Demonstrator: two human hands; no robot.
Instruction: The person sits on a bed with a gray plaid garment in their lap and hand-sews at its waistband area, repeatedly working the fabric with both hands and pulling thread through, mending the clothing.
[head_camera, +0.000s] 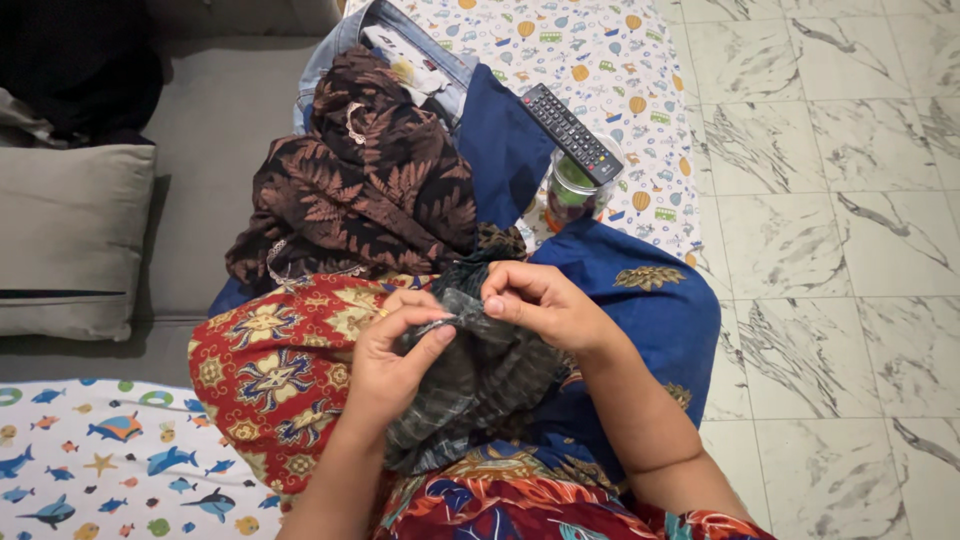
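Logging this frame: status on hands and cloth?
Left hand and right hand both pinch the dark grey cloth. Cloth bunched on lap. Nothing in the way.

Thin matt dark checked cloth (470, 380), soft printed cotton-like red batik fabric (270, 360), glossy veined marble-look floor tiles (840, 250), matt black plastic remote (572, 133)

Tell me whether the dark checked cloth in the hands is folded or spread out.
Bunched, not spread: the dark checked cloth hangs in gathered folds, its top edge pinched between left hand and right hand.
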